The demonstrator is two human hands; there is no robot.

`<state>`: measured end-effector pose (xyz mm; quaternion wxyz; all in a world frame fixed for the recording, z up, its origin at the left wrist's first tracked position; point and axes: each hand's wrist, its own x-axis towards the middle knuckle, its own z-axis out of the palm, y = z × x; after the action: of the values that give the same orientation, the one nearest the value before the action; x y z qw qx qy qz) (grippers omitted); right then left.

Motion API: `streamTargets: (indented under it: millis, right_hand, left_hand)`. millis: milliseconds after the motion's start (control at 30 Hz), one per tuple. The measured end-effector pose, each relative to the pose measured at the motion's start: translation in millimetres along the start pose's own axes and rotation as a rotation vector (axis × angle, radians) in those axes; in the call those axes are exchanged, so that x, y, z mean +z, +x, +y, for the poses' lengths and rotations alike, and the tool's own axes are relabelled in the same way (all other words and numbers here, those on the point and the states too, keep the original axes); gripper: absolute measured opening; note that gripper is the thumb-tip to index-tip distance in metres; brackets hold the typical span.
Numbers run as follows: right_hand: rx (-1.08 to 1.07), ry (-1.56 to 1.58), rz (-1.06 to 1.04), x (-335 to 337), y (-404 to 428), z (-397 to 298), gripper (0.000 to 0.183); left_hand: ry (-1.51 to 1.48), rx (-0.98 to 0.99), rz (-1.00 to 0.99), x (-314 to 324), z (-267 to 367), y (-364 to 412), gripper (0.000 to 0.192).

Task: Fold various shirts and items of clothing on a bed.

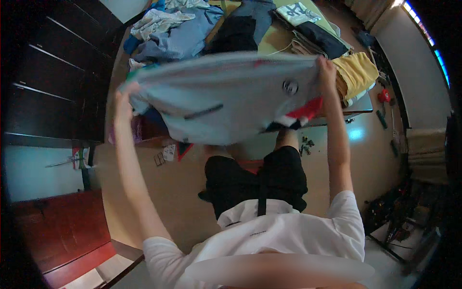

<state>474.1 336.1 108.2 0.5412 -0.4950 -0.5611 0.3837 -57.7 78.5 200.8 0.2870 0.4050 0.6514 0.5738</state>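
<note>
A light grey garment (231, 97) with red, black and white patches and a round dark emblem is stretched wide in the air in front of me. My left hand (126, 97) grips its left end, where a bit of green shows. At the opposite end, my right hand (326, 70) holds the upper corner. The cloth is blurred, and its lower edge hangs above my knees. Which part of the garment each hand holds is hard to tell.
Behind the cloth lie a heap of crumpled clothes (177, 36), dark trousers (238, 32), a folded black garment (321, 38) and folded yellow cloth (357, 74). A dark cabinet (57, 72) stands at left. Small dark pieces (306, 145) are scattered across the floor (368, 159).
</note>
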Motion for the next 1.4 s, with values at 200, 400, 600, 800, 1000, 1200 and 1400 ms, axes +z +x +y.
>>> streamTargets:
  millis: [200,400,600,800,1000,1200,1400]
  right_hand:
    - [-0.357,0.370,0.141,-45,95,-141,0.020]
    - [-0.442,0.421,0.122,-47,38,-177,0.018]
    - [-0.027,0.069,0.058,-49,-41,19,0.023]
    - [0.260,-0.109,0.091,-39,-98,176,0.021]
    - [0.224,-0.229,0.074,-32,-114,170,0.023]
    - [0.255,-0.625,0.052,-41,-125,154,0.023]
    - [-0.343,-0.924,0.222,-1,-160,105,0.039]
  left_hand:
    - [0.175,0.630,0.120,8,172,50,0.027]
    - [-0.292,0.362,0.239,3,179,26,0.038]
    - [0.054,-0.068,-0.014,26,-10,-37,0.023]
    - [0.015,-0.578,0.087,51,-183,-88,0.024]
    - [0.002,-0.556,0.241,58,-208,-116,0.020]
    - [0.969,-0.009,0.597,126,-186,-126,0.045]
    - [0.843,0.452,-0.173,243,-162,-142,0.060]
